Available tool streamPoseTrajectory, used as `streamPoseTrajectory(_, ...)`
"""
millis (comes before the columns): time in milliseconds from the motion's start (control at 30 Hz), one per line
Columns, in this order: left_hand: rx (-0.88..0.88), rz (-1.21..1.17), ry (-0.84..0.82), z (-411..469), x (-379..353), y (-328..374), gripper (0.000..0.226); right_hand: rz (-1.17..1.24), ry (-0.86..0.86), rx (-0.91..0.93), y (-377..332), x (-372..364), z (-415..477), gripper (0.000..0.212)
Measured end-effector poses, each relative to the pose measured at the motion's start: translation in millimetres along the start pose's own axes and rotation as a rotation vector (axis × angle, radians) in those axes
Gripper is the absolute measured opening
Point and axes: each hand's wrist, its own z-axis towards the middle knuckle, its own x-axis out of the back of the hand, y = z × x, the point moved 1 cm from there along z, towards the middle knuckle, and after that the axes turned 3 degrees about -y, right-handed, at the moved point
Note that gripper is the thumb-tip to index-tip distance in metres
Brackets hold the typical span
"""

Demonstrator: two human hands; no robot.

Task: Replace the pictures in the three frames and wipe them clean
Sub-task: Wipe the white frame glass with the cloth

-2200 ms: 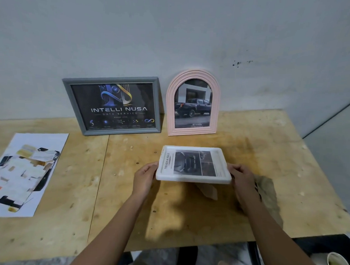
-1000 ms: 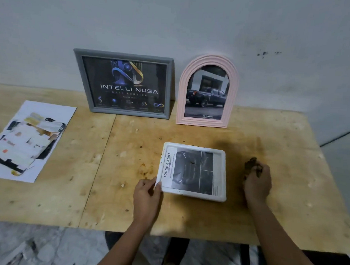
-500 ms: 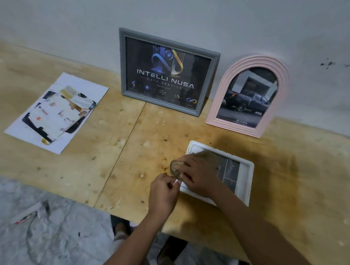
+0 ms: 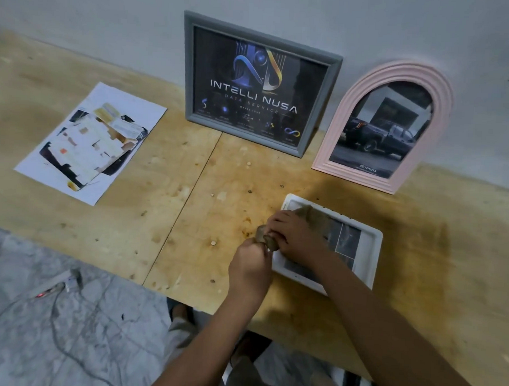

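**Wiping under way on white frame**

The paper sheet (image 4: 89, 143) lies flat at the table's (image 4: 159, 206) left, as before. The grey frame (image 4: 261, 85) stands against the wall, unmoved. The left hand (image 4: 250, 268) keeps its curled-finger grip on the left edge of the white frame (image 4: 370, 256). The frame lies flat near the front edge, where it was a second ago. The right hand (image 4: 295, 238) was then off to the frame's right. It now presses the bunched brown cloth (image 4: 310, 215) on the glass, fingers curled round it. The cloth covers the far left corner. The pink frame (image 4: 384, 125) stands against the wall, unchanged.
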Motion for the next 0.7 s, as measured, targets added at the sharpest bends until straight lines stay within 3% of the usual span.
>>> streamPoseTrajectory(133,0.023,0.036,0.004,-2.1,-0.2,1.6,0.017,-0.037,0.015,0.029,-0.1,3.0,2.4,0.024)
streamPoseTrajectory(333,0.053,0.058,-0.026,-0.1,-1.2,4.3,0.014,-0.162,0.234,-0.007,10.0,13.3,8.6,0.01)
streamPoseTrajectory(500,0.109,0.017,-0.007,0.5,-3.9,4.2,0.015,-0.186,0.277,-0.208,20.6,27.9,22.8,0.016)
streamPoseTrajectory(700,-0.09,0.014,0.061,7.5,-20.9,5.8,0.038,-0.032,0.162,-0.139,23.7,30.8,22.0,0.035)
